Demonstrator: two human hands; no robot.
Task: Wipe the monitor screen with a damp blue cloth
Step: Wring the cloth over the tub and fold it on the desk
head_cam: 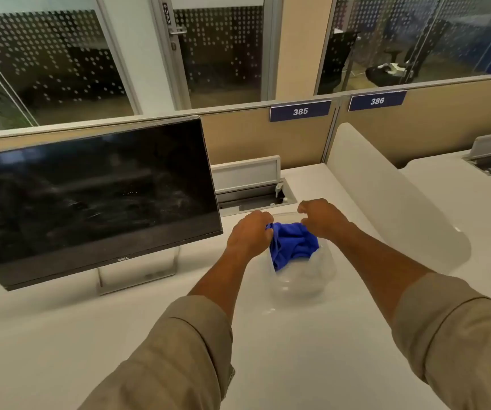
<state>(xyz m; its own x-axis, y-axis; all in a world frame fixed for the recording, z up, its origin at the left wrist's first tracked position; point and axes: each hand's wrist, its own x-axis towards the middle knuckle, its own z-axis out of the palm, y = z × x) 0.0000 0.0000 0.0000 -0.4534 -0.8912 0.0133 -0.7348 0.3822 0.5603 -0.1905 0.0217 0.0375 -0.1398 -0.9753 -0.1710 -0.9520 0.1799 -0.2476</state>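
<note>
A black monitor [90, 199] with a dark, smeared screen stands on the left of the white desk [267, 350], tilted toward me. To its right a clear bowl [306, 287] sits on the desk. A bunched blue cloth [293, 247] hangs over the bowl's mouth. My left hand [250, 235] grips the cloth's left end and my right hand [321, 216] grips its right end, both fists closed above the bowl. The cloth's ends are hidden inside my fingers.
An open cable tray [253, 196] with a raised lid lies behind the bowl. A white curved divider [386, 196] runs along the right side. A tan partition with labels 385 and 386 backs the desk, with glass walls beyond.
</note>
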